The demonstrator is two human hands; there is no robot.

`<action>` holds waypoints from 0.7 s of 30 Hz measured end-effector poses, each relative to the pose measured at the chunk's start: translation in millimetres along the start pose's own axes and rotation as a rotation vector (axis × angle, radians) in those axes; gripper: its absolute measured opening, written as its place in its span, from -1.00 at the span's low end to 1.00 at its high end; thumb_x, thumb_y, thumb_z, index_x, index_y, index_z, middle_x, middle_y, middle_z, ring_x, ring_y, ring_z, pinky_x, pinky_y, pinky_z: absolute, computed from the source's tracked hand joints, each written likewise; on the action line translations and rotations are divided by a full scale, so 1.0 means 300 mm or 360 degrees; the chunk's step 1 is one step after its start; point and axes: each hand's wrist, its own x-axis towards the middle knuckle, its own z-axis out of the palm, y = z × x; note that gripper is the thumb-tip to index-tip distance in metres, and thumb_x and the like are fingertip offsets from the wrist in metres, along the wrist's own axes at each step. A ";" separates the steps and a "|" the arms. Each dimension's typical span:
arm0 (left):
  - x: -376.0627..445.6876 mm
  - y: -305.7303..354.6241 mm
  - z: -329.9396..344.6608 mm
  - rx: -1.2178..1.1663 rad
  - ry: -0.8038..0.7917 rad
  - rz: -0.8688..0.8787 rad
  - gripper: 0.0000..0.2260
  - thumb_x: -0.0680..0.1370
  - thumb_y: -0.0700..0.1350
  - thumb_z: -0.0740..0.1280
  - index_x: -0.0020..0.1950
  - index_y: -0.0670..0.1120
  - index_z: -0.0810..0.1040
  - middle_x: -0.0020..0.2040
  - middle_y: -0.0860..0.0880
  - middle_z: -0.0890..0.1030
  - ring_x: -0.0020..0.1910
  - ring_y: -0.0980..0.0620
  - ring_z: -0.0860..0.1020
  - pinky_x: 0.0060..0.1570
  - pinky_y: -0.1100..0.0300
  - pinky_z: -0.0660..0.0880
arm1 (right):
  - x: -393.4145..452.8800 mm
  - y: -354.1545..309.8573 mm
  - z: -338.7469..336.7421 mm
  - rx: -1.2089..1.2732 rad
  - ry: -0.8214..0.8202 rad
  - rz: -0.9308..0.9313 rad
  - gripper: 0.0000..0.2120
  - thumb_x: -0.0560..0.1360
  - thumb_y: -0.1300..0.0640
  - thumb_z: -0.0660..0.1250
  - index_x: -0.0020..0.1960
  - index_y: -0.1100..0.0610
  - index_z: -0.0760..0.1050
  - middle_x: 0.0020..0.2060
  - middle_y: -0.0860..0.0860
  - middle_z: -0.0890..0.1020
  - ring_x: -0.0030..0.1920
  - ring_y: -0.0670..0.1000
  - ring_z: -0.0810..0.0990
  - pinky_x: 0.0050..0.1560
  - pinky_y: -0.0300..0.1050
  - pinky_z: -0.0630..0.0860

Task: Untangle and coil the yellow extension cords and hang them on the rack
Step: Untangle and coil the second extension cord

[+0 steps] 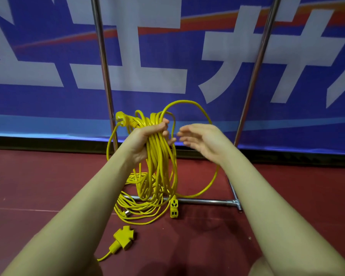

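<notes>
While the left hand [147, 140] grips the coiled yellow cord [157, 156], the right hand [201, 140] hovers spread.

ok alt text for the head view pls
A person's left hand grips a coiled yellow extension cord in front of a metal rack, while the open right hand hovers beside it. Another yellow cord lies on the red floor.

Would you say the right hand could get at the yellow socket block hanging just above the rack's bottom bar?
Probably yes: the right hand is open and holds nothing, and the socket block hangs in the open below the coil, nothing in front of it.
</notes>
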 end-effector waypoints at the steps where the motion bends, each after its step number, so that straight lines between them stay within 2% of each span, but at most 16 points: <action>1: 0.000 0.007 0.004 -0.0019 0.0028 0.0034 -0.86 0.52 -0.26 0.18 -0.12 -0.16 0.53 -0.38 0.01 0.52 -0.44 0.14 0.55 -0.21 0.13 0.62 | -0.005 0.017 0.012 -0.0157 -0.0139 0.0040 -0.79 0.59 0.27 0.16 -0.13 0.22 0.54 -0.25 0.08 0.64 -0.23 0.00 0.61 -0.20 -0.26 0.53; 4: -0.001 0.032 0.001 -0.0150 0.0124 0.0113 -0.80 0.56 -0.27 0.17 -0.14 -0.16 0.57 -0.38 -0.01 0.59 -0.42 0.13 0.60 -0.21 0.14 0.63 | -0.012 0.064 0.049 -0.0465 -0.0480 0.0089 -0.83 0.58 0.24 0.20 -0.10 0.14 0.55 -0.21 0.07 0.59 -0.20 -0.04 0.56 -0.06 -0.22 0.47; 7: -0.006 0.052 -0.006 -0.0236 0.0196 0.0198 -0.82 0.59 -0.28 0.14 -0.08 -0.16 0.53 -0.36 -0.01 0.63 -0.38 0.13 0.63 -0.20 0.18 0.62 | -0.008 0.077 0.078 -0.0572 -0.0458 -0.0063 -0.89 0.51 0.29 0.31 -0.11 0.11 0.54 -0.20 0.07 0.57 -0.20 -0.07 0.54 -0.01 -0.22 0.48; 9: -0.012 0.055 -0.005 -0.0277 0.0205 0.0210 -0.83 0.60 -0.28 0.14 -0.06 -0.17 0.52 -0.33 -0.03 0.65 -0.34 0.11 0.65 -0.24 0.19 0.62 | -0.009 0.080 0.093 -0.0585 -0.0341 -0.0158 -0.90 0.46 0.32 0.38 -0.15 0.14 0.54 -0.28 0.04 0.60 -0.29 -0.11 0.57 -0.09 -0.26 0.51; 13: -0.024 0.061 -0.001 -0.0274 0.0253 0.0220 -0.84 0.61 -0.28 0.14 -0.02 -0.19 0.51 -0.25 -0.07 0.68 -0.27 0.05 0.67 -0.21 0.17 0.62 | -0.017 0.078 0.122 -0.0414 -0.0102 -0.0230 -0.88 0.41 0.36 0.42 -0.21 0.21 0.51 -0.46 -0.06 0.58 -0.51 -0.17 0.51 -0.39 -0.32 0.50; 16: -0.029 0.072 -0.005 -0.0220 0.0266 0.0261 -0.83 0.62 -0.28 0.12 0.02 -0.19 0.50 -0.21 -0.07 0.70 -0.23 0.06 0.68 -0.21 0.17 0.62 | -0.017 0.066 0.125 -0.0351 0.0014 -0.0330 -0.85 0.43 0.35 0.42 -0.25 0.21 0.48 -0.51 -0.05 0.55 -0.55 -0.13 0.47 -0.43 -0.27 0.51; 18: -0.029 0.077 -0.007 -0.0214 0.0251 0.0272 -0.83 0.62 -0.27 0.11 0.04 -0.19 0.50 -0.19 -0.07 0.70 -0.21 0.05 0.68 -0.20 0.17 0.63 | -0.020 0.055 0.122 -0.0406 -0.0038 -0.0386 -0.87 0.47 0.33 0.38 -0.24 0.22 0.51 -0.51 -0.04 0.55 -0.54 -0.13 0.47 -0.43 -0.27 0.50; 21: -0.028 0.081 -0.008 -0.0214 0.0244 0.0283 -0.82 0.62 -0.26 0.12 0.04 -0.18 0.51 -0.18 -0.06 0.70 -0.21 0.07 0.68 -0.23 0.18 0.62 | -0.023 0.042 0.116 -0.0560 -0.0210 -0.0418 -0.86 0.54 0.28 0.29 -0.17 0.27 0.55 -0.50 -0.06 0.55 -0.54 -0.16 0.41 -0.50 -0.34 0.36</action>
